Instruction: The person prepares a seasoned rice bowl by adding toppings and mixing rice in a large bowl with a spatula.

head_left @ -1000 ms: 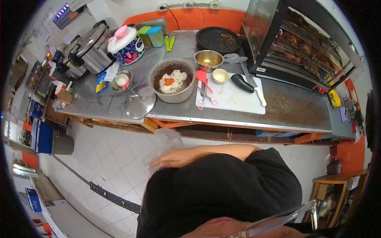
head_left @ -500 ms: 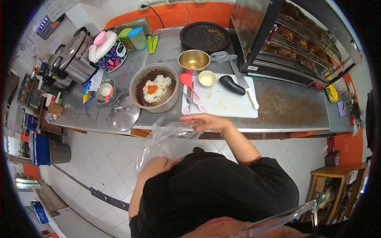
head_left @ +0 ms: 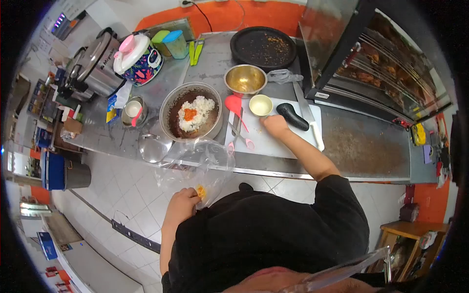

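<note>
Low in front of the counter, my left hand is closed on a clear plastic bag, with some yellow-orange food showing beside its fingers. The bag spreads up to the counter's front edge. My right hand is over the white cutting board, its fingers closed near the foot of a small cream bowl; whether they hold anything is too small to tell. A dark, long vegetable and a white-handled knife lie right of that hand. A pot holds white rice with orange sauce.
Red spoon and pink-handled scissors lie by the board. Behind are a metal bowl and a black round plate. A pot lid lies at the left front edge; a glass cabinet stands right.
My right hand has moved from the bag's opening up and right to the board. The bag has spread out, and yellow-orange food now shows by my left hand. The view has shifted slightly.
</note>
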A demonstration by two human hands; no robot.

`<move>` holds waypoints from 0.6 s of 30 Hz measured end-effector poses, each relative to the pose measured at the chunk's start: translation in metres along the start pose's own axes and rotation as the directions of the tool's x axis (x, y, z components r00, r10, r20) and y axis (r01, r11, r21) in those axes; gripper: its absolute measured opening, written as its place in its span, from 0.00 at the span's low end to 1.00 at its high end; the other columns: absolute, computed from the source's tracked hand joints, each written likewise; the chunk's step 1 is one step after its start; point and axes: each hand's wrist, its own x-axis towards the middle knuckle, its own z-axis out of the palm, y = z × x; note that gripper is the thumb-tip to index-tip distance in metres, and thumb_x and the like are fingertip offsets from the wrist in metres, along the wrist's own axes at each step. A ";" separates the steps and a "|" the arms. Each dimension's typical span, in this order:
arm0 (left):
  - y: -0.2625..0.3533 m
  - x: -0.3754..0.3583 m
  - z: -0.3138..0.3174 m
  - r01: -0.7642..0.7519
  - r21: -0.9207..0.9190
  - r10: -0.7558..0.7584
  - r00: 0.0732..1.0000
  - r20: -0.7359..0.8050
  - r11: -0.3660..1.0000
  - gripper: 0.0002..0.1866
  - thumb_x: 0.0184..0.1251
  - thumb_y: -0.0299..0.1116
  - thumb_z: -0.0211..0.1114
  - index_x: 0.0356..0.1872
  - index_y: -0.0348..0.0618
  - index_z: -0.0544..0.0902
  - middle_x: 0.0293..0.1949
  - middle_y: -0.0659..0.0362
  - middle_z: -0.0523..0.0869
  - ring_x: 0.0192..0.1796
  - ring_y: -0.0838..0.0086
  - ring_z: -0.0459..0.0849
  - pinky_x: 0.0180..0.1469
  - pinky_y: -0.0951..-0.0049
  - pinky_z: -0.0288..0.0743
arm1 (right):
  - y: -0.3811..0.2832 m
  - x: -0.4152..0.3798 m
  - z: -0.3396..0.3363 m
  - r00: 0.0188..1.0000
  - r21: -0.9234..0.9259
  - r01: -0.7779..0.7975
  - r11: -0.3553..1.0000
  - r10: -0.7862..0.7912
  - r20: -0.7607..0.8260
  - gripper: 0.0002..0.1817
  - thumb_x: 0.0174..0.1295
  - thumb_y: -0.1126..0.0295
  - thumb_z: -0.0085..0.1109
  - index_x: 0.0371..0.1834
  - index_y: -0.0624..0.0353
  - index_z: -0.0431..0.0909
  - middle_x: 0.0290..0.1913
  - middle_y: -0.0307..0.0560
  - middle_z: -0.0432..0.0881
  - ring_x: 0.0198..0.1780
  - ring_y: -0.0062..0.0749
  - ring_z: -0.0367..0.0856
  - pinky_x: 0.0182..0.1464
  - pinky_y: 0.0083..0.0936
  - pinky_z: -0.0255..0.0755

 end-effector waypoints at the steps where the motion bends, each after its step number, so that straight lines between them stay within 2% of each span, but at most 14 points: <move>1: 0.004 -0.003 -0.007 0.014 -0.003 -0.014 1.000 -0.004 1.000 0.08 0.36 0.22 0.57 0.23 0.42 0.78 0.29 0.56 0.77 0.37 0.61 0.76 0.39 0.63 0.70 | 0.001 0.000 0.002 1.000 0.001 0.015 1.000 -0.015 0.001 0.07 0.49 0.73 0.47 0.28 0.58 0.76 0.23 0.49 0.79 0.27 0.38 0.80 0.25 0.34 0.73; 3: 0.016 -0.008 -0.023 0.061 -0.002 -0.060 0.970 -0.236 0.998 0.07 0.32 0.20 0.57 0.18 0.41 0.75 0.29 0.59 0.76 0.35 0.63 0.75 0.40 0.63 0.70 | 0.009 -0.005 0.008 0.997 0.034 0.029 0.999 -0.026 -0.072 0.06 0.48 0.73 0.48 0.26 0.58 0.76 0.23 0.50 0.79 0.27 0.39 0.80 0.26 0.33 0.74; 4: 0.021 -0.010 -0.027 0.077 -0.009 -0.077 0.968 -0.238 0.997 0.07 0.32 0.20 0.57 0.18 0.41 0.75 0.29 0.59 0.76 0.35 0.63 0.75 0.40 0.63 0.70 | 0.012 -0.007 0.010 0.997 0.034 0.045 0.998 -0.043 -0.066 0.06 0.48 0.73 0.48 0.26 0.58 0.76 0.23 0.50 0.79 0.27 0.39 0.80 0.26 0.33 0.74; 6: 0.026 -0.011 -0.031 0.023 0.130 0.042 0.878 -0.477 0.991 0.06 0.32 0.20 0.57 0.17 0.41 0.72 0.30 0.60 0.76 0.34 0.64 0.74 0.39 0.63 0.69 | 0.015 -0.011 0.007 0.996 0.046 0.053 0.998 -0.050 -0.071 0.08 0.48 0.73 0.50 0.32 0.57 0.75 0.23 0.49 0.78 0.25 0.39 0.79 0.24 0.32 0.72; 7: 0.027 -0.011 -0.031 0.043 0.125 0.022 0.876 -0.482 0.991 0.06 0.32 0.20 0.57 0.17 0.41 0.72 0.30 0.60 0.76 0.34 0.64 0.74 0.39 0.63 0.69 | 0.007 -0.014 -0.010 0.995 0.046 0.074 0.996 -0.071 -0.070 0.08 0.48 0.73 0.50 0.32 0.57 0.75 0.23 0.49 0.78 0.25 0.39 0.79 0.24 0.32 0.72; 8: 0.027 -0.011 -0.031 0.010 0.144 0.063 0.867 -0.494 0.989 0.06 0.32 0.19 0.57 0.17 0.41 0.72 0.30 0.60 0.76 0.34 0.64 0.74 0.38 0.65 0.68 | -0.006 -0.021 -0.044 0.977 0.339 0.031 0.940 0.043 -0.210 0.08 0.48 0.73 0.52 0.32 0.56 0.76 0.24 0.48 0.78 0.24 0.38 0.78 0.23 0.31 0.71; 9: 0.028 -0.009 -0.031 -0.022 0.162 0.102 0.856 -0.507 0.987 0.06 0.32 0.19 0.57 0.16 0.41 0.71 0.31 0.61 0.76 0.33 0.64 0.74 0.37 0.66 0.68 | -0.020 -0.028 -0.078 0.935 0.605 0.032 0.795 0.190 -0.299 0.07 0.47 0.73 0.54 0.32 0.56 0.78 0.25 0.47 0.79 0.23 0.37 0.78 0.22 0.30 0.69; 11: 0.038 -0.003 -0.032 -0.021 0.096 0.067 0.865 -0.497 0.995 0.06 0.32 0.20 0.57 0.16 0.41 0.71 0.31 0.61 0.76 0.33 0.65 0.74 0.36 0.66 0.67 | -0.054 -0.038 -0.141 0.959 0.876 0.154 0.457 0.145 -0.244 0.11 0.47 0.71 0.55 0.37 0.52 0.77 0.26 0.47 0.78 0.25 0.36 0.77 0.26 0.29 0.69; 12: 0.042 -0.001 -0.033 -0.044 0.041 0.058 0.876 -0.479 0.998 0.07 0.32 0.20 0.57 0.16 0.41 0.70 0.31 0.61 0.76 0.32 0.65 0.73 0.35 0.67 0.66 | -0.071 -0.039 -0.155 0.932 0.814 0.340 0.470 -0.053 -0.359 0.12 0.48 0.70 0.55 0.38 0.51 0.77 0.30 0.46 0.78 0.30 0.35 0.76 0.31 0.31 0.69; 13: 0.043 0.001 -0.037 -0.032 0.032 0.044 0.873 -0.485 0.999 0.07 0.32 0.20 0.57 0.16 0.41 0.70 0.31 0.61 0.76 0.32 0.65 0.73 0.35 0.67 0.66 | -0.087 -0.038 -0.166 0.855 0.731 0.519 0.443 -0.246 -0.457 0.12 0.48 0.70 0.56 0.38 0.50 0.78 0.35 0.45 0.77 0.36 0.33 0.75 0.35 0.32 0.69; 15: 0.044 0.003 -0.045 -0.084 0.119 0.135 0.838 -0.529 0.989 0.06 0.31 0.23 0.58 0.15 0.41 0.70 0.31 0.61 0.77 0.29 0.67 0.73 0.33 0.69 0.65 | -0.115 -0.034 -0.186 0.789 0.615 0.570 0.545 -0.572 -0.225 0.15 0.47 0.69 0.58 0.41 0.47 0.77 0.46 0.47 0.73 0.50 0.36 0.68 0.45 0.36 0.64; 16: 0.044 0.001 -0.049 -0.080 0.127 0.137 0.833 -0.537 0.989 0.06 0.31 0.23 0.58 0.15 0.41 0.70 0.31 0.61 0.77 0.29 0.67 0.73 0.33 0.69 0.65 | -0.120 -0.027 -0.184 0.783 0.606 0.581 0.543 -0.576 -0.233 0.15 0.47 0.69 0.58 0.41 0.47 0.77 0.46 0.47 0.73 0.50 0.36 0.68 0.45 0.36 0.64; 17: 0.043 -0.001 -0.054 -0.103 0.134 0.164 0.781 -0.603 0.986 0.06 0.31 0.25 0.58 0.15 0.42 0.70 0.30 0.61 0.78 0.28 0.68 0.72 0.32 0.69 0.64 | -0.123 -0.017 -0.177 0.803 0.592 0.595 0.543 -0.408 -0.434 0.16 0.47 0.70 0.59 0.43 0.48 0.76 0.41 0.47 0.71 0.46 0.33 0.68 0.48 0.32 0.63; 18: 0.041 -0.004 -0.060 -0.126 0.144 0.190 0.720 -0.667 0.982 0.06 0.30 0.27 0.58 0.14 0.42 0.70 0.29 0.60 0.78 0.27 0.68 0.72 0.30 0.69 0.63 | -0.126 -0.007 -0.171 0.763 0.575 0.612 0.543 -0.216 -0.609 0.18 0.48 0.70 0.59 0.45 0.49 0.75 0.36 0.46 0.68 0.42 0.31 0.68 0.50 0.28 0.62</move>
